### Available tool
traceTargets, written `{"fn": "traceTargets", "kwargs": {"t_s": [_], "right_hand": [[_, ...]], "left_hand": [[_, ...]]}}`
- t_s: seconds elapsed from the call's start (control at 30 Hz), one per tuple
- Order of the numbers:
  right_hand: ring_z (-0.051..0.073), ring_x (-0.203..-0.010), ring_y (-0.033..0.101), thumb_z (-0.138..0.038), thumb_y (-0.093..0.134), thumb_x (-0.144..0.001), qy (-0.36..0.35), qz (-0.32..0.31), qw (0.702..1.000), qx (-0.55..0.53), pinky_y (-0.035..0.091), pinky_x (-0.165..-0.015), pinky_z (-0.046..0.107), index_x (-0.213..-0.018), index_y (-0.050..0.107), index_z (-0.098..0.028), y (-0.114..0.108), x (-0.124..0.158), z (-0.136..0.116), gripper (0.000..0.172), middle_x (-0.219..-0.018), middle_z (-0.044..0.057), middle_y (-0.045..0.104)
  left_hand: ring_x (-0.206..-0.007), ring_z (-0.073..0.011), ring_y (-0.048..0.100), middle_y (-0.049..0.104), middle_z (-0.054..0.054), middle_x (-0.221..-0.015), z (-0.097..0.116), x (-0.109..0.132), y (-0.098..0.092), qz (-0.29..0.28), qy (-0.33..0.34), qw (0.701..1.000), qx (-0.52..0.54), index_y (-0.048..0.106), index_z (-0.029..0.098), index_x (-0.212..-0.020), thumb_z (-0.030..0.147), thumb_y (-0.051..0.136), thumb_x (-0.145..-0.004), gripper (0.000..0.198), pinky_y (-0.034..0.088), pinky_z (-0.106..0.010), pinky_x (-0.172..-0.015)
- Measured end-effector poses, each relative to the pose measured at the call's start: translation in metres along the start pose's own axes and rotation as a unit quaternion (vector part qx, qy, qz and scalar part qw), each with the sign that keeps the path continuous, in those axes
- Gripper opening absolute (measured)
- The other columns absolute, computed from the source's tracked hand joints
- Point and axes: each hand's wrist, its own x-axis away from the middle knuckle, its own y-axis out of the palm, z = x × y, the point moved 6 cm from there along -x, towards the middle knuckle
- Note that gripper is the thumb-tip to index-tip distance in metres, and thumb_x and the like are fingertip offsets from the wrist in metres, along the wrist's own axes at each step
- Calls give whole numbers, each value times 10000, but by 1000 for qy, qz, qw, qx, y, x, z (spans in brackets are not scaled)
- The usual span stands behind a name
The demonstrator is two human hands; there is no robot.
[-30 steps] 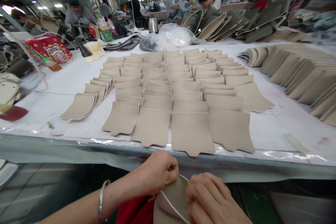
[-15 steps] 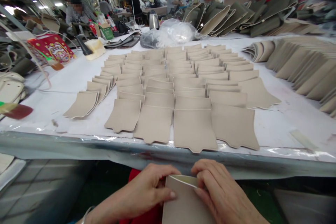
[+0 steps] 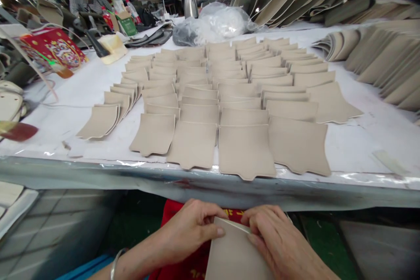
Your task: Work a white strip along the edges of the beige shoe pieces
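Observation:
Below the table's front edge, both hands grip one beige cut leather piece (image 3: 234, 256) held over a red cloth (image 3: 190, 267) in my lap. My left hand (image 3: 192, 229) pinches the piece's top left corner between thumb and fingers. My right hand (image 3: 274, 238) pinches the top edge at the right, fingers curled over it. A bracelet (image 3: 114, 264) circles my left wrist. On the table in front lie several rows of overlapping beige pieces (image 3: 226, 96) of the same shape.
The white-covered table (image 3: 357, 148) has a shiny front edge. More beige pieces are stacked at the right (image 3: 380, 59). A clear plastic bag (image 3: 223, 22), a red patterned bag (image 3: 54, 50) and a kettle (image 3: 189, 5) stand at the back. Other people work at far tables.
The beige piece went from curled between my hands to flat, with both hands pinching its top edge. The view has tilted down a little.

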Motion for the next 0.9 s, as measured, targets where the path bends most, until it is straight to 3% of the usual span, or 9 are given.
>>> {"fn": "traceTargets", "kwargs": {"t_s": [0.23, 0.57, 0.73, 0.9], "right_hand": [[189, -832, 572, -10, 374, -957, -26, 29, 999, 0, 432, -756, 325, -848, 457, -207, -8, -2, -4, 240, -877, 12, 619], [184, -765, 545, -54, 369, -985, -33, 23, 999, 19, 391, -697, 312, -786, 506, -191, -8, -2, -4, 278, -816, 10, 585], [200, -746, 535, -31, 354, -956, -32, 31, 998, 33, 368, -660, 313, -774, 534, -195, -11, -3, -7, 304, -786, 27, 580], [219, -722, 522, -2, 328, -913, -17, 13, 999, 35, 370, -633, 321, -753, 535, -190, -10, -3, -8, 323, -764, 56, 580]], "left_hand": [[-693, -131, 522, 622, 25, -714, 22, 4, -6, 7, 32, 993, -117, 743, 156, -863, 264, 577, -825, 201, 326, -204, -601], [-676, -105, 484, 543, 46, -678, 31, 7, -2, -26, 54, 995, -82, 726, 152, -826, 184, 541, -812, 188, 323, -185, -610], [-710, -114, 544, 590, 41, -713, 40, 6, 3, -54, 82, 988, -115, 737, 174, -843, 102, 476, -811, 273, 343, -197, -644], [-789, -144, 570, 685, 14, -790, 45, 1, 11, -27, 115, 972, -203, 751, 199, -867, 170, 574, -863, 180, 354, -222, -717]]}}
